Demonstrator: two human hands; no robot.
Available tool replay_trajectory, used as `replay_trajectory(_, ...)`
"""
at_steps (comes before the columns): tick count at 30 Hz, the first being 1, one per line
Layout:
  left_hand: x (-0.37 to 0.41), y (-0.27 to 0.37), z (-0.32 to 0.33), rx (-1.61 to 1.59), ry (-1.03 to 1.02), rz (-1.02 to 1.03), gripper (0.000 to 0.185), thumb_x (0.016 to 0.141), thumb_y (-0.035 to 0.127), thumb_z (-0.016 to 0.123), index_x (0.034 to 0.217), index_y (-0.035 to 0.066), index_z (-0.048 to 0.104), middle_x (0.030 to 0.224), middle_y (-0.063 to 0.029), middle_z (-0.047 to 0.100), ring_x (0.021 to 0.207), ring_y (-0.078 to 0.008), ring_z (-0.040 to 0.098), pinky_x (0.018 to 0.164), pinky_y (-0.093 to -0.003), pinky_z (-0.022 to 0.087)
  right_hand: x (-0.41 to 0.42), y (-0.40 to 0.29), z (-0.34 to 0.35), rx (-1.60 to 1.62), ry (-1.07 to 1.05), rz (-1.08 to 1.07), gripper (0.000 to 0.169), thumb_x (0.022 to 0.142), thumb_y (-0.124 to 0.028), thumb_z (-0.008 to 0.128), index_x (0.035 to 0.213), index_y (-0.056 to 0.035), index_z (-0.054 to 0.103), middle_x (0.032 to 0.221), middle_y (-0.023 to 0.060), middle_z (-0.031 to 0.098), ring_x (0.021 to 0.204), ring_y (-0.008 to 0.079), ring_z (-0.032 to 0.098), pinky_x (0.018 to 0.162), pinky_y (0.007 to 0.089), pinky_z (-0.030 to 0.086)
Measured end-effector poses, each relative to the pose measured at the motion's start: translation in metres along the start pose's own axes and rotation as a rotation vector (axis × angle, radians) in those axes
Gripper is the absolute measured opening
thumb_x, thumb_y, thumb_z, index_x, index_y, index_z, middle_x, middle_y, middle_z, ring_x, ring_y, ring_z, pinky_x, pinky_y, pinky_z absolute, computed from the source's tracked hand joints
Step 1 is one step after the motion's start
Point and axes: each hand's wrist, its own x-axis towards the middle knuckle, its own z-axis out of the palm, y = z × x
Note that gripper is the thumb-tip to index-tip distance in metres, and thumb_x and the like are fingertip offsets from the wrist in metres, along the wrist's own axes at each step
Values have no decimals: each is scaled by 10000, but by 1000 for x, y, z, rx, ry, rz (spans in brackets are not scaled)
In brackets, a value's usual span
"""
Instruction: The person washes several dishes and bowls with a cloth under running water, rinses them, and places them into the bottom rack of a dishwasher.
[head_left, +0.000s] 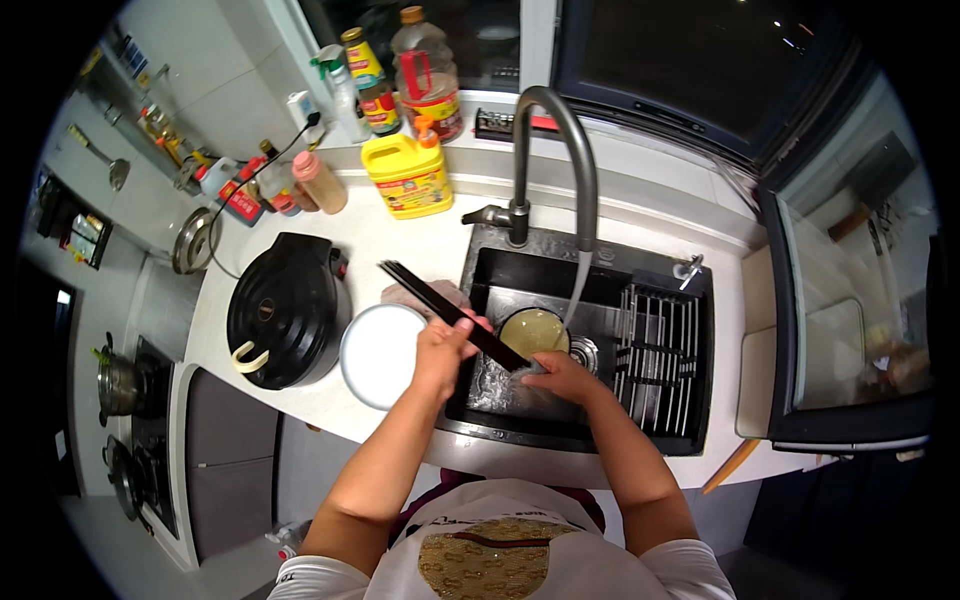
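Note:
My left hand (441, 351) grips a bundle of dark chopsticks (421, 291) around its middle, slanted over the sink's left edge. At the bundle's lower end, my right hand (564, 379) holds what looks like a grey scrubbing pad (532, 367) against the sticks. Beneath them in the black sink (510, 435) sits a round bowl (534, 330) of cloudy yellowish liquid. Water (579, 289) runs from the curved grey faucet (583, 165) to the bowl's right side. A white plate (382, 356) lies on the counter left of my left hand, partly covering a pinkish cloth (401, 295).
A wire drying rack (656, 390) fills the sink's right side. On the left stands a black round electric cooker (281, 307). A yellow detergent jug (409, 180) and several bottles line the back. An open glazed window (780, 315) juts in at right, near a wooden handle (731, 465).

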Motion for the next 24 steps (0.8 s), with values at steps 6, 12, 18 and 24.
replay_trajectory(6,0,44,-93,-6,162,-246,135,891,74,456,963,-24,514,898,-165,620,773,-232,644,608,-292,574,-7,28,3,226,174,222,308,798,-84,616,1096,-38,556,978,33,613,883,122,556,799,259,431)
replay_trajectory(12,4,22,-124,-188,140,-422,180,885,133,490,952,-31,523,892,-166,620,794,-254,638,696,-344,550,2,46,11,219,281,410,274,807,-91,610,1074,-42,572,956,31,616,857,123,563,768,271,446)
replay_trajectory(18,-11,29,-130,68,320,-375,302,835,209,591,998,-40,534,919,-141,620,797,-190,623,666,-262,533,11,71,3,-305,333,314,290,748,-139,659,1018,-47,609,902,96,630,846,223,599,761,322,461)
replay_trajectory(24,-48,25,-69,584,462,537,574,814,79,590,1295,-36,299,1304,-196,384,1228,-265,366,1030,-354,245,37,153,23,-1115,231,174,471,748,-175,592,1194,-76,474,1108,120,533,1087,298,486,925,461,372)
